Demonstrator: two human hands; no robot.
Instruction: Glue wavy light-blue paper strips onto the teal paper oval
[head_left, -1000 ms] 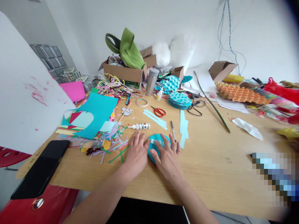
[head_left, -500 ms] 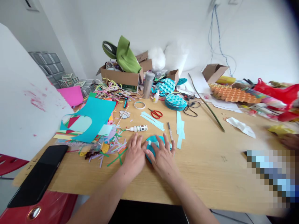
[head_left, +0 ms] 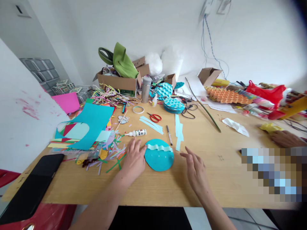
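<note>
Flanking one disc (head_left: pixel 159 161) bearing one strip (head_left: pixel 158 148) — left hand (head_left: pixel 133 161), right hand (head_left: pixel 196 168), fingers loosely parted.

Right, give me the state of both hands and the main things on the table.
Blue disc: flat, wavy pale strip across it
Left hand: open, at the disc's left edge
Right hand: open, off the disc
White glue bottle: lying on its side
Red scissors: lying flat, blades unclear
Grey flask: upright
Phone: screen dark
Large cardboard box: open, filled
</note>
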